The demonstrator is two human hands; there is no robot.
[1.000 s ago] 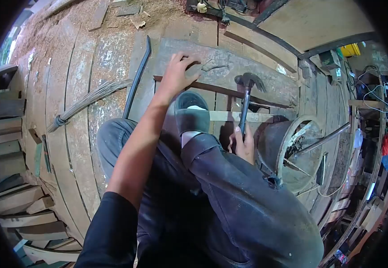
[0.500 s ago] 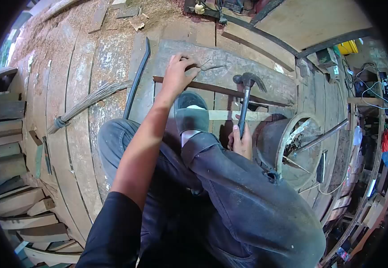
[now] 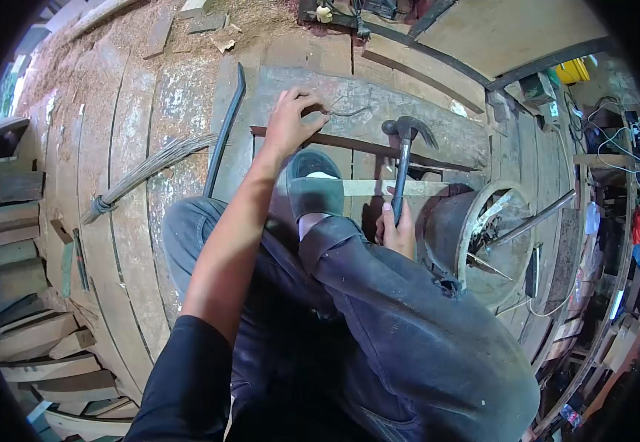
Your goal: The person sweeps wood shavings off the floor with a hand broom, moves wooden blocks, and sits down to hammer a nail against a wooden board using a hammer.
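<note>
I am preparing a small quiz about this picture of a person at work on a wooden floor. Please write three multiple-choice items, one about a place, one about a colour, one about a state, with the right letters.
1. Where does the left hand rest?
A. in the bucket
B. on the grey plank beside the bent nails
C. on the broom

2. What colour is the shoe?
A. dark with a white inside
B. red
C. yellow

3. How is the hammer held?
A. lying flat on the floor
B. hanging from a hook
C. gripped low on its handle by the right hand, head pointing away from the person

Answers: 1 B, the fingers lie on the plank next to the bent nails. 2 A, the shoe is dark, white showing at its opening. 3 C, the right hand closes round the handle's end.
</note>
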